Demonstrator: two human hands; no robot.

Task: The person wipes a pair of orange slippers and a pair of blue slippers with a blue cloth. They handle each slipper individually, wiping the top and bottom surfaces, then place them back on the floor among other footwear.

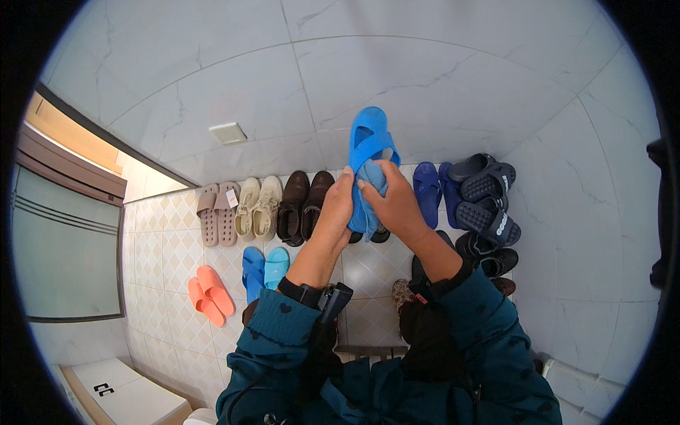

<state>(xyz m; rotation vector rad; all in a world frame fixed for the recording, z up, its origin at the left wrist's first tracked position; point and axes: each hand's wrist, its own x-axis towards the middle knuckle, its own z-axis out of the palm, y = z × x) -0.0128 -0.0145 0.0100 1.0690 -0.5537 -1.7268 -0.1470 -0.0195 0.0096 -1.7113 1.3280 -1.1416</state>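
A bright blue slipper (372, 141) with crossed straps is held up in front of me, its toe pointing away. My left hand (336, 204) grips its left edge near the heel half. In my right hand (396, 199) is a light blue cloth (374, 178), bunched and pressed onto the slipper's footbed. One end of the cloth hangs past the heel. Below the slipper, partly hidden by it and my hands, dark footwear (380, 234) rests on the floor.
Along the wall stand mauve slippers (218, 215), cream lace-up shoes (258, 207), brown shoes (294, 207) and dark blue slippers (426, 194). Dark grey slides (489, 218) are stacked at right. Coral slippers (211, 295), a blue slipper (254, 273) and a turquoise slipper (277, 267) lie left of me.
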